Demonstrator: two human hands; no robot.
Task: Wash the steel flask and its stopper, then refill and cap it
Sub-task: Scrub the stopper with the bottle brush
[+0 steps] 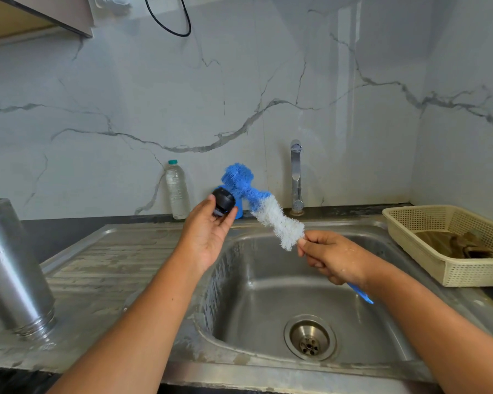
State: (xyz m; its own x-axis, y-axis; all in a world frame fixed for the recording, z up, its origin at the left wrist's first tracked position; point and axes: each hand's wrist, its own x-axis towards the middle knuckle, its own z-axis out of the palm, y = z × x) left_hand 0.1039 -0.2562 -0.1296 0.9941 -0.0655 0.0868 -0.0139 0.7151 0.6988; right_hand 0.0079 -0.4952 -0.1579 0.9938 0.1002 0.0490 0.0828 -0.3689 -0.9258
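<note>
The steel flask [10, 268] stands upside down on the sink's drainboard at the far left, mouth on the metal. My left hand [208, 234] holds the black stopper [223, 201] at its fingertips above the basin's left rim. My right hand [330, 258] grips the handle of a bottle brush [264, 207] with blue and white bristles. The bristle head points up and left, close to the stopper. The blue handle end sticks out below my right wrist.
The steel sink [268, 294] with its drain lies below both hands. A tap [296, 177] stands at the back, shut off. A clear plastic water bottle [177, 191] stands by the wall. A cream plastic basket [450, 245] sits at the right.
</note>
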